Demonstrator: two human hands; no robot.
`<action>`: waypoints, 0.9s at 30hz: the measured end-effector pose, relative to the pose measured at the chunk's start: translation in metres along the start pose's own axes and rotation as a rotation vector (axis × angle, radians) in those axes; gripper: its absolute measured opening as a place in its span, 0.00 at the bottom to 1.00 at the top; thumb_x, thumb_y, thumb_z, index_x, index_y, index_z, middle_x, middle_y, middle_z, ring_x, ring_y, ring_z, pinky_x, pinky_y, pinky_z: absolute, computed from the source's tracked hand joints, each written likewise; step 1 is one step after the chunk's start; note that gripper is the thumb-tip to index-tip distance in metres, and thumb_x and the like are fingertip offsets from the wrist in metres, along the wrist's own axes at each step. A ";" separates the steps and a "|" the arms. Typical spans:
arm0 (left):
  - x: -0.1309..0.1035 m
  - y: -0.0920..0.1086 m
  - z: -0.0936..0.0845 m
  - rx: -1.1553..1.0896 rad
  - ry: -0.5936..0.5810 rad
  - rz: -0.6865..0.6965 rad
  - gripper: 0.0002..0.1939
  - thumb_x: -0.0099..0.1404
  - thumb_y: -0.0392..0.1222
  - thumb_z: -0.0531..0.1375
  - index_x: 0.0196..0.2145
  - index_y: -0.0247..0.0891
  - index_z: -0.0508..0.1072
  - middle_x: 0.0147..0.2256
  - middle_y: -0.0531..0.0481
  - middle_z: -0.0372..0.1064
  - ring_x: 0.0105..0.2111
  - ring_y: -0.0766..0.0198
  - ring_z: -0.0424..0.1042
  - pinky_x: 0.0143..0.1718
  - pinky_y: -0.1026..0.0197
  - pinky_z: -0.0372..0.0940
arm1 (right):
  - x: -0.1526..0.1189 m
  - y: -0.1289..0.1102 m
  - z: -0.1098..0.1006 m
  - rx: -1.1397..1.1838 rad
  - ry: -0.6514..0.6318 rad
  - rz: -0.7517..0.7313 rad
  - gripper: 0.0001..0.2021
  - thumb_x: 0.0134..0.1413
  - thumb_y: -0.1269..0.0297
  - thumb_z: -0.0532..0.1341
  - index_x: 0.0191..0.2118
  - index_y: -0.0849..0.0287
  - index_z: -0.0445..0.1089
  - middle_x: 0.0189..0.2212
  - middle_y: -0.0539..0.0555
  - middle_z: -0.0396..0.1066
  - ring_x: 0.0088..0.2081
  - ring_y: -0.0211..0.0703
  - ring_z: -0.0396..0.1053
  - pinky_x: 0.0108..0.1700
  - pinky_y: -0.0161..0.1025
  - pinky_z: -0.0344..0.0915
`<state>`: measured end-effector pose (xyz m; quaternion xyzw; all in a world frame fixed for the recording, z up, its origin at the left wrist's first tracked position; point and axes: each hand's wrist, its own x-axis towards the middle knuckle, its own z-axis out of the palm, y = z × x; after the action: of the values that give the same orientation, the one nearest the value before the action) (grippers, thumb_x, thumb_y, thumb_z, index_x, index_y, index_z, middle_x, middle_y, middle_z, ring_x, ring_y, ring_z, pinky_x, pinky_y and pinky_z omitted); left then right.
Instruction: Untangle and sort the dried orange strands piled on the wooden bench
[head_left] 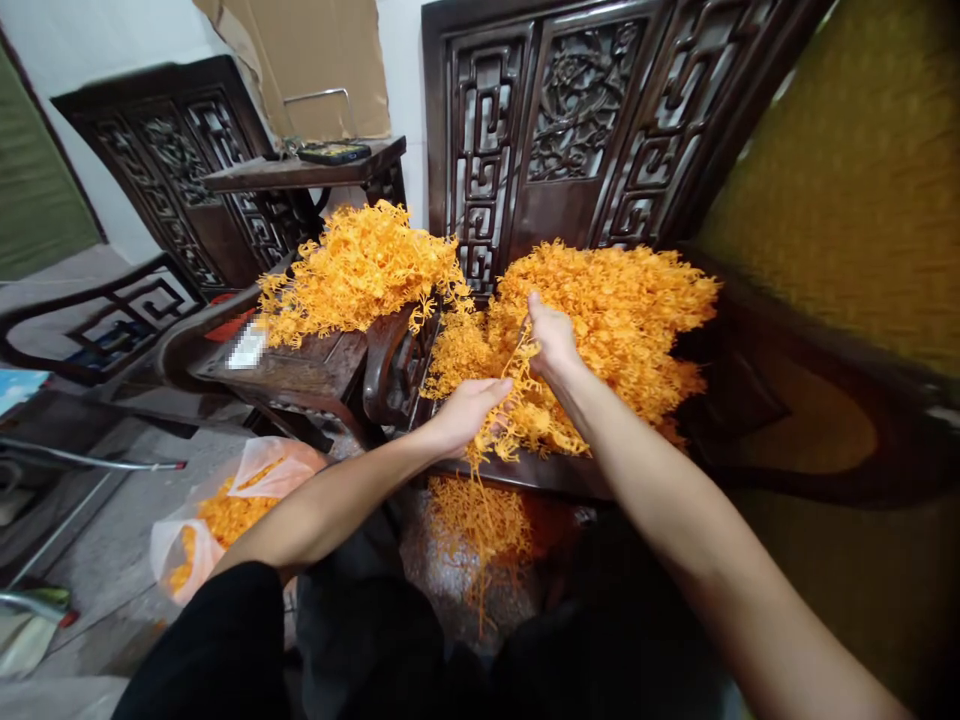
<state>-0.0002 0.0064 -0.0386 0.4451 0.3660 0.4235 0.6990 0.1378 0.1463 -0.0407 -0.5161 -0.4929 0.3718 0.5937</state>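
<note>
My left hand (471,412) is closed around a bunch of orange branching strands (499,432), thumb on top. Some of these strands hang below the hand past the chair's front edge. Just above and to the right, my right hand (553,338) has its thumb raised and its fingers curled on the upper part of the same strands; its fingertips are partly hidden. Behind both hands, a big heap of similar orange pieces (615,320) covers the seat of a dark carved wooden chair (559,215).
A second orange heap (367,265) lies on a dark wooden surface to the left. On the floor, a thin plastic bag (281,465) holds more orange pieces, and a loose pile (480,520) lies below the chair. A phone-like object (334,153) rests on a small side table (300,178).
</note>
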 end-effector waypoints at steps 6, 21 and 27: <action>0.005 0.007 0.002 0.016 0.022 0.001 0.26 0.58 0.62 0.71 0.28 0.35 0.68 0.20 0.58 0.61 0.18 0.73 0.57 0.22 0.65 0.50 | 0.021 -0.006 -0.012 -0.144 0.252 -0.010 0.33 0.64 0.34 0.56 0.17 0.55 0.58 0.14 0.45 0.54 0.19 0.36 0.53 0.25 0.38 0.50; -0.013 0.019 -0.001 0.213 -0.180 0.029 0.28 0.63 0.65 0.64 0.25 0.36 0.68 0.21 0.54 0.64 0.21 0.70 0.60 0.26 0.64 0.56 | 0.055 -0.025 -0.056 -0.271 0.500 -0.090 0.29 0.75 0.57 0.52 0.18 0.52 0.49 0.17 0.44 0.46 0.23 0.35 0.44 0.29 0.41 0.43; 0.003 0.020 -0.031 0.358 0.063 0.113 0.26 0.68 0.63 0.60 0.26 0.37 0.67 0.23 0.55 0.62 0.22 0.69 0.59 0.26 0.63 0.55 | 0.039 -0.025 -0.074 -0.263 0.327 -0.059 0.30 0.73 0.48 0.53 0.19 0.52 0.46 0.18 0.45 0.46 0.23 0.36 0.43 0.29 0.42 0.41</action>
<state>-0.0314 0.0237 -0.0307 0.5688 0.4316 0.4037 0.5720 0.2174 0.1601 -0.0074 -0.6279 -0.4495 0.1979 0.6037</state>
